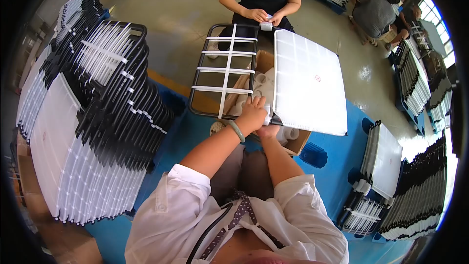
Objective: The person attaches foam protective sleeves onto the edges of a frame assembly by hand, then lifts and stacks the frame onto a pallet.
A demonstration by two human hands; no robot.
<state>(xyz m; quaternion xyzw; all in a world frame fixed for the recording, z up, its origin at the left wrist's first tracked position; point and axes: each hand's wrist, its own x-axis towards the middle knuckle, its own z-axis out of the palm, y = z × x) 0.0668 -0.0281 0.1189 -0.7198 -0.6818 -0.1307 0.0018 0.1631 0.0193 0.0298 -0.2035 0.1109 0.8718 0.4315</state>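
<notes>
In front of me a black tubular frame (pixel 199 73) crossed by white straps lies beside a white panel (pixel 309 83) with black corners. My left hand (pixel 251 114), a bracelet on its wrist, is closed around a white plastic piece (pixel 266 113) at the near end of the joint between frame and panel. Just below, my right hand (pixel 267 131) reaches in at the same joint, fingers curled and partly hidden. Across from me, a co-worker's hands (pixel 266 17) hold a similar white piece (pixel 266 26) at the far end.
Under the joint stands a cardboard box (pixel 297 144) of white plastic pieces (pixel 264 85). Stacked frames and panels (pixel 132 88) rise at my left; more stacks (pixel 383 159) are at right. Blue pallets (pixel 337 156) lie beneath. Other people (pixel 376 13) sit at the back right.
</notes>
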